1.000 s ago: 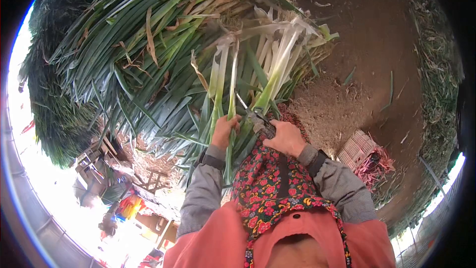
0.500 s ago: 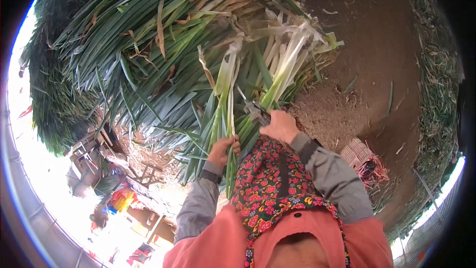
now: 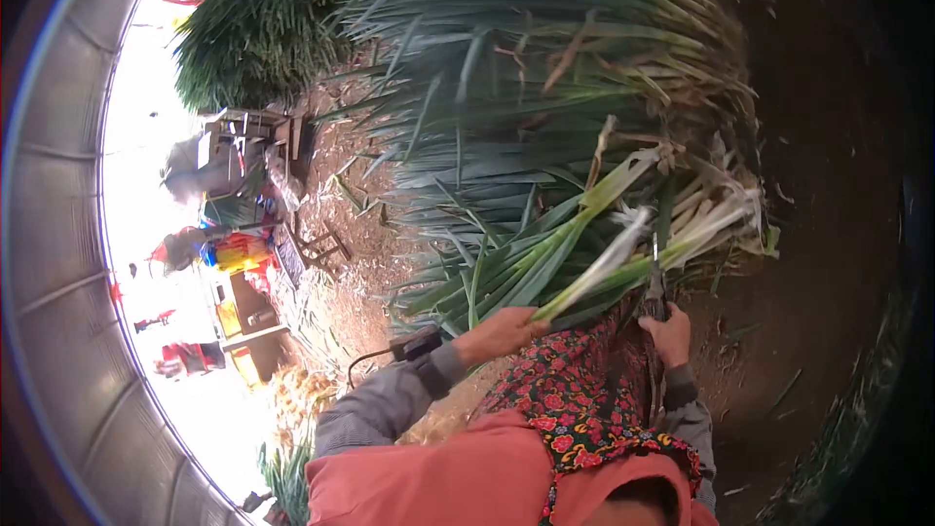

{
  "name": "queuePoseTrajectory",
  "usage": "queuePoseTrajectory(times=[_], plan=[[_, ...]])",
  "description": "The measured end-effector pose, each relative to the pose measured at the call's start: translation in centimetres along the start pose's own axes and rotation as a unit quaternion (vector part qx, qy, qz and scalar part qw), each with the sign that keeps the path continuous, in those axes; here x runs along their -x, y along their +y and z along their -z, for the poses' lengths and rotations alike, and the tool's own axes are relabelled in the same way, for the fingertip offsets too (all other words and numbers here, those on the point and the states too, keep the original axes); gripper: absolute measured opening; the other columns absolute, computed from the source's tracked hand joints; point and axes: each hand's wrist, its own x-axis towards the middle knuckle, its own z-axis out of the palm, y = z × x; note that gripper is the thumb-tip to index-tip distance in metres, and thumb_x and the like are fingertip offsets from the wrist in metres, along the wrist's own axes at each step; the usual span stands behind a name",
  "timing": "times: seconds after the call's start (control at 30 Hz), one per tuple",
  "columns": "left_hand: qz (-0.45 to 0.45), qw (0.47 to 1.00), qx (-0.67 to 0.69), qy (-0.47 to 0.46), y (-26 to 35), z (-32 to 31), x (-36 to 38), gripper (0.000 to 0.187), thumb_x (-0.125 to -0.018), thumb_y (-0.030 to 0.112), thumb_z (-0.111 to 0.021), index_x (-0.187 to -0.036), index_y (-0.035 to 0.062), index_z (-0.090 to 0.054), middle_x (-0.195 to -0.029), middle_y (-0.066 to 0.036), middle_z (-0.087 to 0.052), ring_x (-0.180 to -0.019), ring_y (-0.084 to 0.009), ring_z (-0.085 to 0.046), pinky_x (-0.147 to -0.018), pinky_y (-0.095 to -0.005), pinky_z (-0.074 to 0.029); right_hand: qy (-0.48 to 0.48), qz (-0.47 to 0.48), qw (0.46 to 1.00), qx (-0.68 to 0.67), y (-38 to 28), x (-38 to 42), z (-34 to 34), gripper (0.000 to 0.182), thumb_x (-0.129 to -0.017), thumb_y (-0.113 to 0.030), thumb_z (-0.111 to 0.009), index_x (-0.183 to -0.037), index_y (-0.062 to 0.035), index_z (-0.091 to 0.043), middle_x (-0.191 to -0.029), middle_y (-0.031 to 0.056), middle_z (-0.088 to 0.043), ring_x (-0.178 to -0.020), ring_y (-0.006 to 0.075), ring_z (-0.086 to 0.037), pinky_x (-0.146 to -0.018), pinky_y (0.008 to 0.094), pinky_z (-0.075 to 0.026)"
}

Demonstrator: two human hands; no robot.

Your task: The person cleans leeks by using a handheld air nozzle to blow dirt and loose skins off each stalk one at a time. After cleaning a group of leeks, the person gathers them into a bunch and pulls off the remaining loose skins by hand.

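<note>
My left hand (image 3: pixel 502 333) is closed around the green part of a long green onion (image 3: pixel 606 265), whose white end points up and to the right. In my right hand (image 3: pixel 669 333) is a dark air blow gun (image 3: pixel 654 284) with a thin metal nozzle pointing away from me, just right of that white end. A hose appears to hang below the grip. Beyond both hands lies a large heap of green onions (image 3: pixel 545 88), leaves to the left and roots to the right. Loose pale stalks (image 3: pixel 716 224) rest on its near right edge.
Another green pile (image 3: pixel 258 34) stands at the far left. Near it are a small wooden stool (image 3: pixel 317 253) and a person (image 3: pixel 190 170) in bright backlight. Brown soil (image 3: pixel 808 234) spreads to the right. A flowered apron (image 3: pixel 555 380) covers my lap.
The view has swung left, so the heap appears farther right. My left hand has drawn a green onion leftward, tilting it beside the nozzle. My right hand still grips the blow gun.
</note>
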Motion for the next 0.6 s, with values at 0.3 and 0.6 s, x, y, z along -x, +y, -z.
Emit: queuePoseTrajectory(times=[0.3, 0.6], plan=[[-0.303, 0.784, -0.398, 0.367, 12.7, 8.2, 16.0, 0.029, -0.092, 0.017, -0.059, -0.117, 0.0027, -0.053, -0.094, -0.020, -0.064, -0.087, -0.0329, -0.063, -0.074, -0.0429, -0.049, 0.002, 0.097, 0.993, 0.069, -0.4, 1.9, -0.3, 0.059, -0.063, -0.030, -0.079, -0.109, 0.0031, -0.062, -0.096, 0.0238, -0.067, -0.091, 0.0398, -0.064, -0.078, 0.0443, -0.051], [0.146, 0.282, -0.639, 0.701, 7.2, 48.2, 26.5, 0.049, -0.088, 0.016, -0.060, -0.135, 0.0098, -0.047, -0.117, -0.018, -0.059, -0.110, -0.0372, -0.058, -0.087, -0.0417, -0.050, 0.056, 0.098, 0.990, 0.090, -2.2, 3.7, 0.8, 0.073, -0.065, -0.041, -0.077, -0.123, -0.0013, -0.056, -0.093, 0.0225, -0.068, -0.089, 0.0398, -0.065, -0.078, 0.0474, -0.051]])
